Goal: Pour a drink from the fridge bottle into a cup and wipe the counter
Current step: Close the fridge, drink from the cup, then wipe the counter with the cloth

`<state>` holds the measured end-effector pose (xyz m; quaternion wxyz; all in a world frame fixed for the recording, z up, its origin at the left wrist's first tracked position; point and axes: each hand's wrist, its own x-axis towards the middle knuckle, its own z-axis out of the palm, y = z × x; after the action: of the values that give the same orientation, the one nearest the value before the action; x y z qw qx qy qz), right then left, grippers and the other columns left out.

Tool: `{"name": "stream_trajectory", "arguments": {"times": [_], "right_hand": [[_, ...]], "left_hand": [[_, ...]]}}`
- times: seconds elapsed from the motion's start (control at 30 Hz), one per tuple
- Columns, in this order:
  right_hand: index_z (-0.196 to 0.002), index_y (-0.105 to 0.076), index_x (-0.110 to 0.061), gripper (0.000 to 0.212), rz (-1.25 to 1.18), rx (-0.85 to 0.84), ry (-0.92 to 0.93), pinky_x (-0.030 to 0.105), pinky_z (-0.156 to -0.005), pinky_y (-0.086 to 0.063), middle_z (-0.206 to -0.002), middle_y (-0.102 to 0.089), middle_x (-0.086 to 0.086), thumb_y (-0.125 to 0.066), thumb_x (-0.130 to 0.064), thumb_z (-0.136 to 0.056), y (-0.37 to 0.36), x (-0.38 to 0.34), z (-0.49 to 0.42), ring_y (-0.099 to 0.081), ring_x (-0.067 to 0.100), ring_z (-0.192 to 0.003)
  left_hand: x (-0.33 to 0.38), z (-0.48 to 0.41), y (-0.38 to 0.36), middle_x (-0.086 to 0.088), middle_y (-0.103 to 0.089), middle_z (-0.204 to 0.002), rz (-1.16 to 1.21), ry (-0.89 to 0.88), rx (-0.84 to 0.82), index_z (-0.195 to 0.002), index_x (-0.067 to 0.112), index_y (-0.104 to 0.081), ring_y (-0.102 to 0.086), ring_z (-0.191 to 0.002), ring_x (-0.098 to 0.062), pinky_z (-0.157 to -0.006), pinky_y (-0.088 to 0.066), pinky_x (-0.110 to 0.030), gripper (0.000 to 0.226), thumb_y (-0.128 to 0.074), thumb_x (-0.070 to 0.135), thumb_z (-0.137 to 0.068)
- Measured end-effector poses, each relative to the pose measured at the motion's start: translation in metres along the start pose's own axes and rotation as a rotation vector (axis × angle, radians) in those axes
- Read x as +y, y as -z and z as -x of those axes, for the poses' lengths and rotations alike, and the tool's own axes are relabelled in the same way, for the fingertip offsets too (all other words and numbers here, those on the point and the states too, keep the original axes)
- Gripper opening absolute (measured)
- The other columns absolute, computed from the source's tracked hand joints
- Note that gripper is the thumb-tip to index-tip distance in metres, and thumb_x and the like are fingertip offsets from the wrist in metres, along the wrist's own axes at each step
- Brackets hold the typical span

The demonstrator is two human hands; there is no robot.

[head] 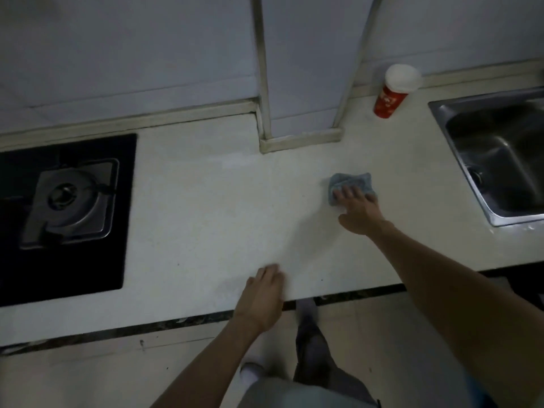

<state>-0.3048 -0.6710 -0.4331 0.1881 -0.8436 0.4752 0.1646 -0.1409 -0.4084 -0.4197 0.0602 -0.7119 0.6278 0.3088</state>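
Note:
A red paper cup [393,94] with a white top stands at the back of the pale counter [212,207], against the wall. A folded grey-blue cloth [351,182] lies on the counter to the left of the sink. My right hand [357,210] presses flat on the near part of the cloth, fingers spread over it. My left hand [263,295] rests flat on the counter's front edge, holding nothing. No bottle is in view.
A steel sink [497,160] is set into the counter at the right. A black gas hob [67,207] with one burner fills the left. A boxed wall column [303,83] juts onto the counter at the back middle. My legs and feet show over the floor below.

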Motion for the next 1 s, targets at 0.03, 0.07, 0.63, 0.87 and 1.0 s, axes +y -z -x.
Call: {"name": "stream_trajectory", "arguments": {"times": [0.03, 0.07, 0.63, 0.87, 1.0], "right_hand": [[-0.153, -0.020, -0.023, 0.073, -0.013, 0.001, -0.043, 0.044, -0.118, -0.008, -0.162, -0.014, 0.002, -0.053, -0.027, -0.088, -0.007, -0.003, 0.009, -0.006, 0.025, -0.149], [-0.153, -0.018, -0.023, 0.072, -0.023, -0.003, -0.067, 0.044, -0.119, -0.006, -0.162, -0.011, 0.001, -0.052, -0.028, -0.089, -0.014, -0.011, 0.020, -0.003, 0.025, -0.150], [-0.154, -0.016, -0.021, 0.087, -0.077, -0.036, 0.009, 0.051, -0.118, 0.004, -0.163, -0.006, 0.006, -0.025, -0.034, -0.069, -0.113, -0.151, 0.176, 0.005, 0.027, -0.150], [-0.155, -0.009, -0.024, 0.080, -0.063, -0.059, 0.113, 0.047, -0.118, 0.012, -0.163, 0.004, 0.003, -0.039, -0.031, -0.082, -0.103, -0.149, 0.148, 0.013, 0.022, -0.149], [-0.155, -0.008, -0.026, 0.078, -0.037, -0.062, 0.170, 0.046, -0.119, 0.011, -0.163, 0.005, 0.000, -0.047, -0.024, -0.088, -0.078, -0.143, 0.097, 0.014, 0.019, -0.149]], "left_hand": [[-0.004, 0.008, -0.004, -0.010, -0.018, -0.162, -0.006, 0.001, 0.004, -0.147, 0.010, -0.037, -0.018, -0.148, -0.026, -0.118, -0.025, -0.043, 0.055, -0.045, 0.010, -0.092], [-0.008, 0.015, -0.008, -0.010, -0.017, -0.163, -0.015, -0.002, 0.008, -0.147, 0.009, -0.037, -0.018, -0.148, -0.027, -0.118, -0.025, -0.044, 0.055, -0.046, 0.011, -0.093], [-0.022, 0.060, -0.017, -0.009, -0.020, -0.162, 0.095, -0.054, -0.073, -0.151, 0.003, -0.030, -0.019, -0.147, -0.025, -0.120, -0.024, -0.037, 0.062, -0.050, 0.013, -0.092], [-0.027, 0.037, -0.001, -0.009, -0.024, -0.161, 0.032, -0.072, -0.008, -0.148, 0.003, -0.035, -0.023, -0.145, -0.024, -0.117, -0.028, -0.036, 0.058, -0.050, 0.013, -0.092], [-0.033, 0.015, 0.008, -0.011, -0.018, -0.163, -0.035, -0.061, 0.012, -0.148, 0.003, -0.034, -0.021, -0.146, -0.026, -0.118, -0.025, -0.041, 0.062, -0.051, 0.017, -0.091]]}}
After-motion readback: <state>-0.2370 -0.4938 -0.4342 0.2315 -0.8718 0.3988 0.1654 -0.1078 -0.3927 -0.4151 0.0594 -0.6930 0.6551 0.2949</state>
